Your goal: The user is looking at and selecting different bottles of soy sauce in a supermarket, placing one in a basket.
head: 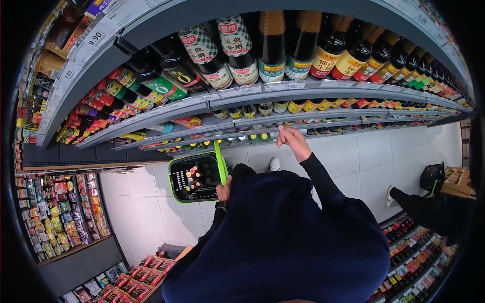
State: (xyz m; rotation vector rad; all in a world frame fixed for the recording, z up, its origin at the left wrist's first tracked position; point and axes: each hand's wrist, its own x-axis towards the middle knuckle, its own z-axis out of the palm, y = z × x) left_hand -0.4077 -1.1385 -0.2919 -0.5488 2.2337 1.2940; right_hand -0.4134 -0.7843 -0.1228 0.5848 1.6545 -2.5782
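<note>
My left hand [224,189] grips the bright green handle [219,159] of a black plastic shopping basket [175,189]. Several small bottles or jars [193,178] lie inside it, too small to tell exactly. Held out in front of the shelves, my right hand [292,142] has its fingers partly bent, one reaching further than the others, and nothing shows in it. Before me, the upper shelf carries glass bottles of dark sauce. Two have green-checked neck wraps [235,41]; beside them stand bottles with teal labels [272,68] and cream-and-red labels [326,57].
Shelf edges with price tags [242,91] curve across the front. A person's leg [411,200] and another black basket [432,176] are at right. Racks of packets [57,216] stand left, stacked red boxes [140,280] lower left. Pale tiles [333,159] cover the floor.
</note>
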